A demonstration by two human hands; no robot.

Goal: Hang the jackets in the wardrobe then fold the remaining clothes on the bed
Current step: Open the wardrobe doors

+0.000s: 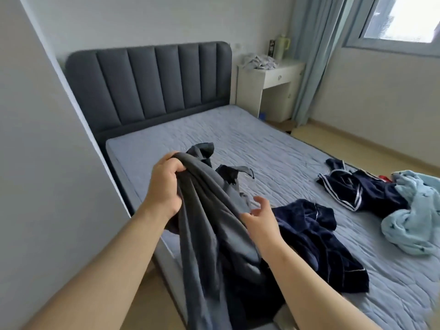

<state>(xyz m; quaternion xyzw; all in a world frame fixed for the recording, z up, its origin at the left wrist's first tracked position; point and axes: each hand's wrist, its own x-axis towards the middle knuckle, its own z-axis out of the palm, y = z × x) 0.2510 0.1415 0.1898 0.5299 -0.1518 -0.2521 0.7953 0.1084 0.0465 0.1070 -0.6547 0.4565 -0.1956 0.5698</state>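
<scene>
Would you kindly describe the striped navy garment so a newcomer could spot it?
Start at the bed and look toward its window side. The striped navy garment lies against a pale blue fleece; only it has bold white double stripes.

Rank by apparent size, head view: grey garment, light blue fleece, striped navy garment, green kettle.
1. grey garment, though nearest the camera.
2. light blue fleece and striped navy garment: alike, fleece cropped, unranked.
3. green kettle.

Soft, even daylight enters from the window (402, 17) at upper right, its pane blown out to white. Shadows are faint. Wide-angle distortion bows the walls (35, 163) at the edges; the grey garment (209, 234) is motion-blurred low down.
</scene>
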